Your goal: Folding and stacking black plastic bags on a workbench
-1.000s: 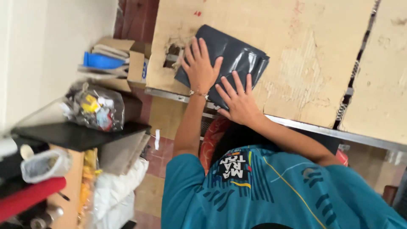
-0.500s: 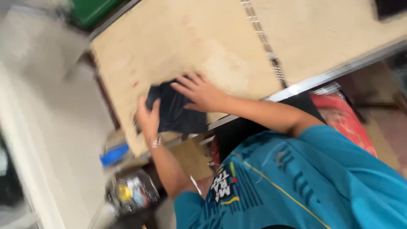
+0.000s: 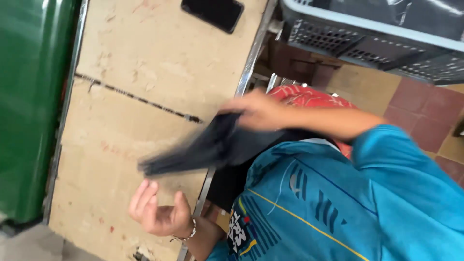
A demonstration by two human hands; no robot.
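Already lifted clear of the pale, scuffed wooden worktop, the flat dark-grey plastic packet hangs blurred above the worktop's metal edge, pinched at one end by the right hand. It looks thin, limp and glossy. Below the packet, the left hand curls loosely, grasping nothing.

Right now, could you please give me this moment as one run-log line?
right hand: grips dark plastic bag, blurred, above table edge | left hand: open, empty, below bag | black phone: on worn table
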